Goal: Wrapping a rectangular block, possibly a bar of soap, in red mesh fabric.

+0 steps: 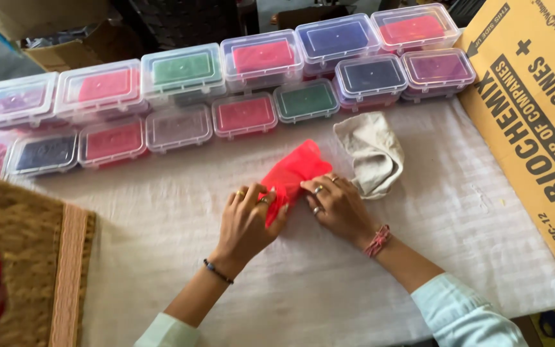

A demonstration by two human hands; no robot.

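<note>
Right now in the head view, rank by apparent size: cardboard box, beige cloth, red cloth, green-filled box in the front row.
1. cardboard box
2. beige cloth
3. red cloth and green-filled box: too alike to rank.

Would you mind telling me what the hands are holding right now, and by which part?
Both hands hold the red cloth flat on the white table cover: the left hand and the right hand pinch its near end from either side.

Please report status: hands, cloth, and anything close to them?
Left hand and right hand both pressing red cloth flat on table. Beige cloth beside right hand. Plastic boxes lined behind, apart.
</note>
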